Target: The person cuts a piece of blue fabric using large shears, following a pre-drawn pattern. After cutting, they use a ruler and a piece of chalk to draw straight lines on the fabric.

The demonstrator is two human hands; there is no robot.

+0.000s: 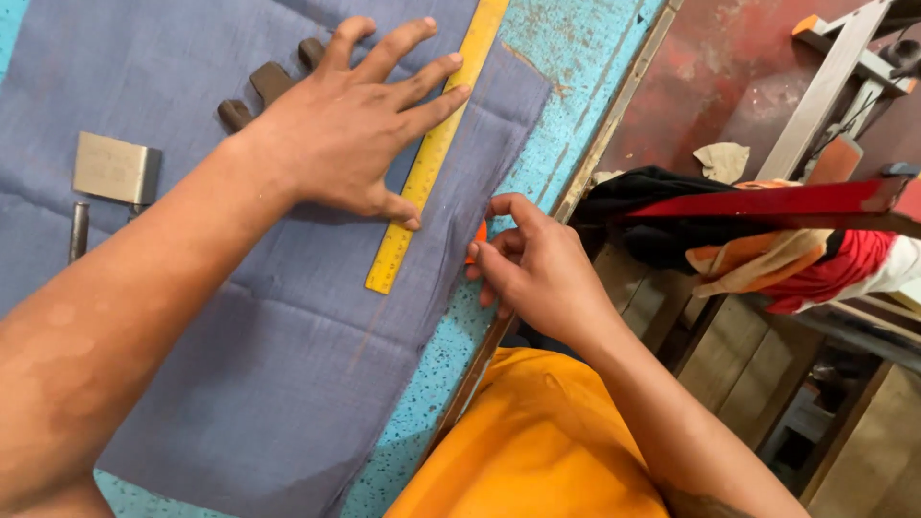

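A blue-grey cloth [278,364] lies spread on a turquoise speckled table [566,67]. A long yellow ruler [436,153] lies across the cloth, running from the top edge down towards me. My left hand [355,125] presses flat on the ruler, fingers spread, thumb at its edge. My right hand [537,269] sits at the cloth's right edge beside the ruler's lower end, fingers pinched on a small orange piece of chalk [477,235], mostly hidden by the fingers.
A metal block [115,168] with a dark handle and a brown scissor handle [269,86] rest on the cloth at the left. Past the table's wooden edge [614,105] hang red, black and orange cloths [767,240] on a red bar.
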